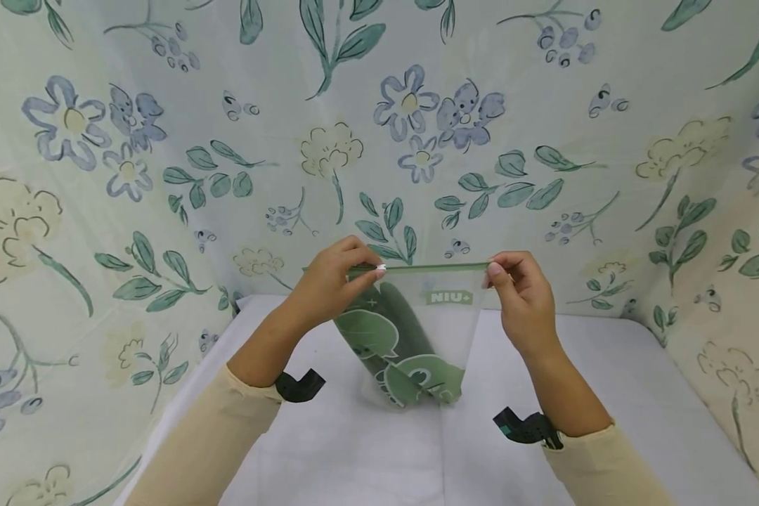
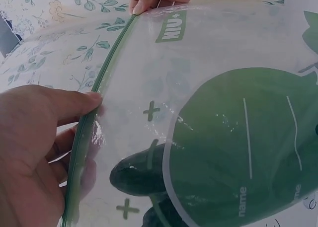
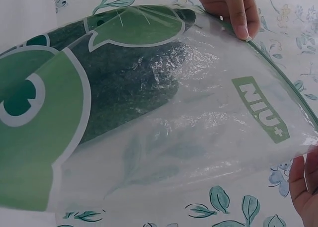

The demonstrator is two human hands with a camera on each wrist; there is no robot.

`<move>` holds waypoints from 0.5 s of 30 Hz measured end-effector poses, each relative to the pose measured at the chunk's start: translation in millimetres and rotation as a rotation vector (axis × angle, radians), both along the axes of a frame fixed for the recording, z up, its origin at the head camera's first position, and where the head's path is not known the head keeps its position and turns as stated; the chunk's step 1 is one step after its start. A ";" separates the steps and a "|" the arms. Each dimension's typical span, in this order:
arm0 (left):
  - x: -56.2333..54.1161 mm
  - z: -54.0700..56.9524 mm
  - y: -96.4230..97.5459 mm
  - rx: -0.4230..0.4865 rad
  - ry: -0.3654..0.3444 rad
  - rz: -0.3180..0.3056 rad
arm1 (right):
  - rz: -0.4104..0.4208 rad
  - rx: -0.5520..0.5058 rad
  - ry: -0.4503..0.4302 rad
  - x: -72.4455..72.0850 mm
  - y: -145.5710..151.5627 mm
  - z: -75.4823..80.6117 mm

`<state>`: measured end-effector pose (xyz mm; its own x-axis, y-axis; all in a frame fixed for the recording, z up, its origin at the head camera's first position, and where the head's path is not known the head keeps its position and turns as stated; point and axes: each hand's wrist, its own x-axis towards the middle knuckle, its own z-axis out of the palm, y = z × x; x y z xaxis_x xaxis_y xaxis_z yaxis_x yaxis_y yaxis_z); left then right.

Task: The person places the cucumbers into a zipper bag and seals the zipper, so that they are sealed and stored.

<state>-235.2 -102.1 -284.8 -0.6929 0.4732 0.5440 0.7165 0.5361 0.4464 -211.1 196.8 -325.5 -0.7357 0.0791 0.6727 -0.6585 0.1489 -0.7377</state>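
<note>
A clear zip bag (image 1: 455,330) with green leaf-shaped prints and a NIU+ label hangs between the two hands, tilted, its lower end near the table. My left hand (image 1: 332,277) pinches the green zip strip (image 2: 94,93) at the bag's top left, thumb beside a small white slider (image 1: 381,268). The opposite top corner is pinched between thumb and fingers of my right hand (image 1: 526,299). Through the plastic show dark green, long, rounded things like cucumbers (image 2: 139,172); the print partly hides them. In the right wrist view, the left thumb (image 3: 240,31) lies at the zip.
Beneath the bag spreads a table with a white cover (image 1: 354,457). Floral cloth (image 1: 417,211) hangs behind and at both sides. A black strap (image 1: 300,386) sits on the left wrist, another black strap (image 1: 525,426) on the right.
</note>
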 end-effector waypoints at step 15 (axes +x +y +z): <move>0.1 -2.5 -31.1 0.038 -0.050 0.078 | -0.026 -0.033 -0.028 -2.0 14.1 -2.5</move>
<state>-235.2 -133.2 -287.3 -0.7533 0.3965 0.5247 0.6499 0.5710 0.5016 -213.1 210.9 -328.0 -0.7516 0.1201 0.6486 -0.6337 0.1411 -0.7606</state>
